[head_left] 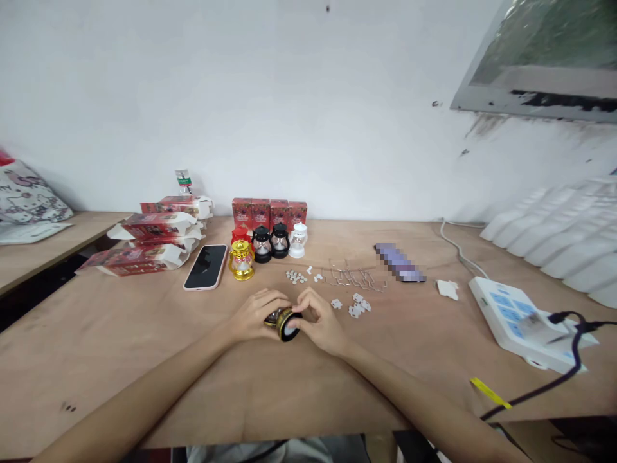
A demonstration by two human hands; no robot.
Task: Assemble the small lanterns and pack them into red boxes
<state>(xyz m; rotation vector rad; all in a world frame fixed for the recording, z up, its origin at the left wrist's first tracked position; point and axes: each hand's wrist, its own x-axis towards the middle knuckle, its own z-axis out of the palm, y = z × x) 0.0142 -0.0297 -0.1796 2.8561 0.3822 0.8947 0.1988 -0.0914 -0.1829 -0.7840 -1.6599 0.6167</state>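
My left hand (259, 315) is wrapped round a small dark-and-gold lantern (284, 323), which lies on its side with its round base turned toward me. The thumb and fingers of my right hand (319, 319) are at that base, touching its rim and the pale disc in it. Whether a small part sits between those fingertips I cannot make out. Beyond my hands stand a gold lantern (241, 260), a red lantern (241, 235), two black lanterns (261, 244) and a white lantern (298, 241), all upright.
Button cells (295, 277), bent wires (354, 278) and white plastic pieces (357, 305) lie beyond my right hand. A phone (205, 267) and flattened red cartons (144, 257) are at left. Red boxes (270, 212) line the wall. A power strip (511, 318) with cables and white stacked forms (569, 238) are at right.
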